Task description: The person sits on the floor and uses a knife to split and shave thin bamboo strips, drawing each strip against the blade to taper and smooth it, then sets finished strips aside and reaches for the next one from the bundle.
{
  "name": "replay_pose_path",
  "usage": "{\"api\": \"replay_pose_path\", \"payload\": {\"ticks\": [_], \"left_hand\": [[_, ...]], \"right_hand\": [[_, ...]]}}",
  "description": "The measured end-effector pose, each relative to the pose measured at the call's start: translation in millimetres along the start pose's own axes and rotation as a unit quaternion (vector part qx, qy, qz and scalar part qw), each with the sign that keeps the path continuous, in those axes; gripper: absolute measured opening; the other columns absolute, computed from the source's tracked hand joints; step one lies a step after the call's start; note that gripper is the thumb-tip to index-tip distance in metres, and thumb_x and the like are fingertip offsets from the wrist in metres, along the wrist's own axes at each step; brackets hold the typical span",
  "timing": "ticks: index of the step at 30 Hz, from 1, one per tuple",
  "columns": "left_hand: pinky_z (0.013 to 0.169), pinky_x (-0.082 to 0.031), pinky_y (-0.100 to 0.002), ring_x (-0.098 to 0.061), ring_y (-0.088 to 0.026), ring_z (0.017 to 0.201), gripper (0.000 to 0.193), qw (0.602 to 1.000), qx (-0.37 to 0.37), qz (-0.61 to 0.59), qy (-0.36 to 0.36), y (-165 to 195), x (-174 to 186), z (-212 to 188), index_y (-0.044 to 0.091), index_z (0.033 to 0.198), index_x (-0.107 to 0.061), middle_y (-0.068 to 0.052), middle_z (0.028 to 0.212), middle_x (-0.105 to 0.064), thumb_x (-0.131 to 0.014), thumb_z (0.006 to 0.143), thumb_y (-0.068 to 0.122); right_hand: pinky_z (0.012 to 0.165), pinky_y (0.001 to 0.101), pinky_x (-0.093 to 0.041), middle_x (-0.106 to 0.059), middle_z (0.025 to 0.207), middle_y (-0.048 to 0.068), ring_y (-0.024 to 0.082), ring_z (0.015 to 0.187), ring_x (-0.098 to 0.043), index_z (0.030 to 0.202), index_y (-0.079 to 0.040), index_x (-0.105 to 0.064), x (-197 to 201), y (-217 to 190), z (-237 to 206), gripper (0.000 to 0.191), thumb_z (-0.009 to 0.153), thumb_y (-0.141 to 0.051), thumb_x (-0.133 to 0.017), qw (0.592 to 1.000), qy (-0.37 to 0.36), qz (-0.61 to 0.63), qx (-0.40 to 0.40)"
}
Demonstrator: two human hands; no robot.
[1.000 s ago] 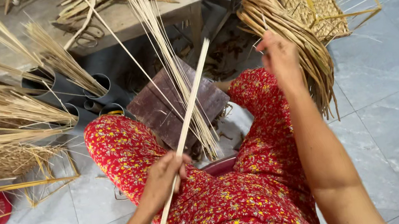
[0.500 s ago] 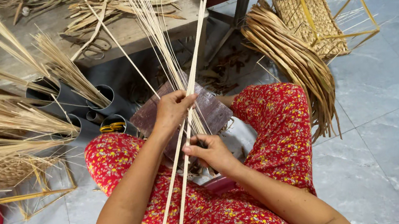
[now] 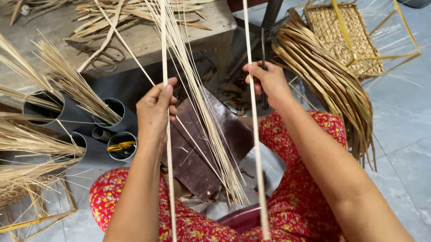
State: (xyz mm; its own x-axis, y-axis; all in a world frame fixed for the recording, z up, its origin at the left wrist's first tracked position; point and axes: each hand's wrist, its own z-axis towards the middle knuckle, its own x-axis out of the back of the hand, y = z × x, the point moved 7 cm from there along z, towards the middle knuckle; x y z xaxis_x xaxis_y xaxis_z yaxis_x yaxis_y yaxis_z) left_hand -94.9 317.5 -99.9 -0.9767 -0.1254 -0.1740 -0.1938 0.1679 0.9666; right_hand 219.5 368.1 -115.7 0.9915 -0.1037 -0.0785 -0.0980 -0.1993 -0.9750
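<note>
Head view: two hands (image 3: 156, 111) (image 3: 268, 81), two strips (image 3: 168, 121) (image 3: 256, 132).

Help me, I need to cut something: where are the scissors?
In the head view, the scissors lie on the wooden table at upper left, beside loose reed scraps, above the black tubes.

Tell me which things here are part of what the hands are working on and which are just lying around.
In hand:
left hand gripping one long pale strip
right hand gripping a second strip
bundle of thin splints on the dark board

Lying about:
scissors on the bench
woven basket frame
curved reed bundle
dark tubes holding straw
</note>
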Motion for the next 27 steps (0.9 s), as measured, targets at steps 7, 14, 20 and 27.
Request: {"api": "replay_pose_path", "payload": {"ticks": [7, 14, 20, 27], "left_hand": [[0.056, -0.045, -0.020, -0.055, -0.003, 0.066, 0.028, 0.999, -0.024, -0.027, 0.013, 9.5, 0.0, -15.5, 0.005, 0.120, -0.077, 0.005, 0.079, -0.065, -0.067, 0.094, 0.010], [0.068, -0.047, -0.018, -0.058, -0.002, 0.075, 0.024, 0.999, -0.045, -0.003, 0.006, 18.2, -6.6, -22.7, 0.004, 0.117, -0.077, 0.004, 0.084, -0.068, -0.072, 0.095, 0.012], [0.064, -0.043, -0.017, -0.056, -0.001, 0.073, 0.026, 0.999, -0.026, 0.020, -0.028, 17.2, -12.7, -23.2, 0.004, 0.117, -0.078, 0.006, 0.084, -0.069, -0.071, 0.093, 0.012], [0.054, -0.039, -0.018, -0.052, -0.001, 0.064, 0.022, 0.999, -0.017, 0.043, -0.029, 13.2, -24.0, -26.3, 0.005, 0.111, -0.079, 0.004, 0.076, -0.067, -0.074, 0.094, 0.019]], "right_hand": [[0.037, 0.0238, -0.033, -0.069, 0.067, 0.008, 0.008, 0.041, -0.049, 0.097, -0.001, -0.070, -34.5, 5.4, 55.1, 0.016, 0.092, -0.016, -0.073, 0.994, -0.006, -0.106, -0.001], [0.042, 0.0241, -0.045, -0.074, 0.076, 0.006, 0.007, 0.048, -0.059, 0.105, -0.001, -0.075, -67.8, 12.7, 80.4, 0.020, 0.092, -0.015, -0.073, 0.979, 0.019, -0.204, 0.019], [0.038, 0.0265, -0.039, -0.071, 0.079, 0.008, 0.009, 0.043, -0.052, 0.115, -0.003, -0.072, -66.3, 38.3, 63.2, 0.027, 0.090, -0.014, -0.074, 0.988, 0.009, -0.150, -0.039], [0.036, 0.0238, -0.029, -0.077, 0.082, 0.007, 0.006, 0.040, -0.042, 0.109, -0.003, -0.075, -57.8, 74.7, -14.7, 0.025, 0.094, -0.022, -0.072, 0.997, 0.003, -0.056, -0.061]]}}
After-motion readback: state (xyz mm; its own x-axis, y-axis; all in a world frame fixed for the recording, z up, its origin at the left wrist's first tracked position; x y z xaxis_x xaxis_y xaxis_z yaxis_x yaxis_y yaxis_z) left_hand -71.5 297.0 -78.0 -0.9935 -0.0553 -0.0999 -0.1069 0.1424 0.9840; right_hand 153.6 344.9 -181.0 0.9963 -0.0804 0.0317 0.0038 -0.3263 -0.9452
